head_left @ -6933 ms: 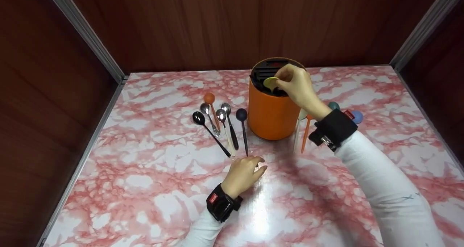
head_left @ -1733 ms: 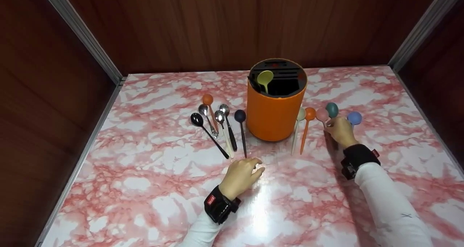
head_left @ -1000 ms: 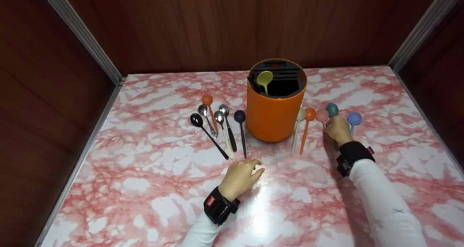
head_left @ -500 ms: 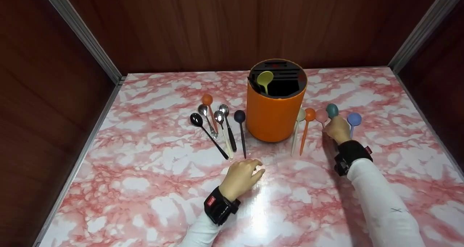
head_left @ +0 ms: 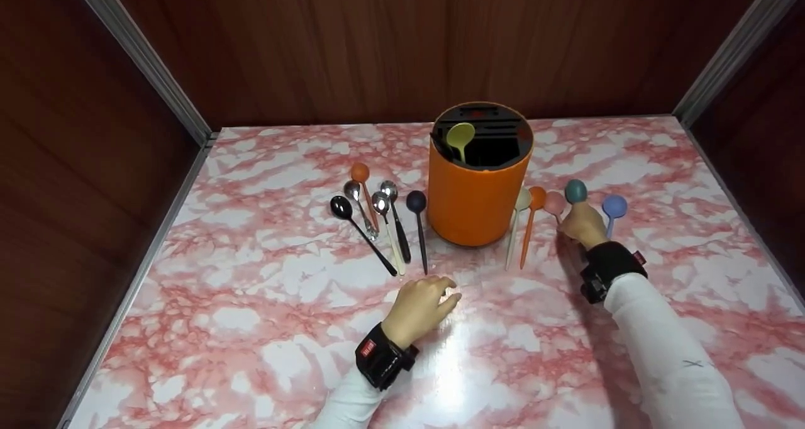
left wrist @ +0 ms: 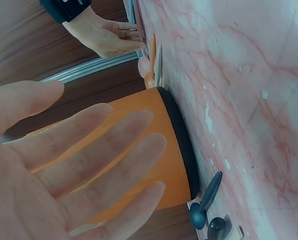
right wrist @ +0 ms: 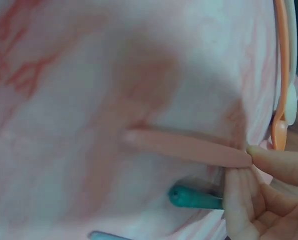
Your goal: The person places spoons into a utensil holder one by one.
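My right hand [head_left: 585, 224] pinches the handle of a pink spoon [head_left: 555, 203] on the right of the table; in the right wrist view the thumb and fingers close on the pink handle [right wrist: 188, 147]. A teal spoon [head_left: 575, 191] lies right beside it, its handle partly hidden by the hand. My left hand [head_left: 415, 309] rests near the table's middle with loose fingers, holding nothing. Beyond it stands an orange cylindrical utensil holder [head_left: 475, 209] with a black slotted top. A yellow-green spoon [head_left: 461, 137] stands in the holder, bowl up, near a dark object that is hard to make out.
Right of the holder lie a pale green spoon [head_left: 512, 234], an orange spoon [head_left: 529, 228] and a blue spoon [head_left: 614, 206]. To its left are a navy spoon [head_left: 416, 202], a black spoon [head_left: 341, 208] and several others. Wooden panels enclose the marbled table [head_left: 251, 353].
The yellow-green spoon, earlier in my right hand, now stands in the holder. My right hand has moved to the pink spoon, whose bowl has just shifted slightly left. The left hand stays put.
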A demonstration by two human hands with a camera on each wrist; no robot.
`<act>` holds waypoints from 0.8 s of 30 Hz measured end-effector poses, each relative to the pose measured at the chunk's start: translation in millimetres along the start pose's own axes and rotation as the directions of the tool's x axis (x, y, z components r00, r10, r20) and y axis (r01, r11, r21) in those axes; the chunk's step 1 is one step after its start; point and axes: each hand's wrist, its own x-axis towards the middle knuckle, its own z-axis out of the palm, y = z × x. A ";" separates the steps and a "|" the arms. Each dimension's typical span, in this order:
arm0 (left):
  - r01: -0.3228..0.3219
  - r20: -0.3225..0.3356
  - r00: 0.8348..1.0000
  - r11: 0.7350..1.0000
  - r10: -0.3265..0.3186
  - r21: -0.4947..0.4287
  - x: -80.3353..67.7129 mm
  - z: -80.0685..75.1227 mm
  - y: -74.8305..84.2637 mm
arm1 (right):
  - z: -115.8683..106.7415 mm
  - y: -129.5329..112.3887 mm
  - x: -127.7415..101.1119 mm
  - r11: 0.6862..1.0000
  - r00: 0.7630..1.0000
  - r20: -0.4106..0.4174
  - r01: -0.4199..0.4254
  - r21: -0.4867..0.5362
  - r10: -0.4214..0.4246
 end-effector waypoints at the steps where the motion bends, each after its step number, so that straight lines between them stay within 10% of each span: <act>1: 0.000 -0.001 1.000 1.000 0.000 0.000 0.0 -0.1 0.0 | -0.1 -0.3 0.0 1.000 1.000 0.012 0.002 -0.005 -0.002; 24: 0.002 -0.009 1.000 1.000 -0.002 -0.005 -0.7 -2.7 1.5 | -15.6 5.9 -7.8 0.984 0.999 0.003 0.040 0.174 -0.042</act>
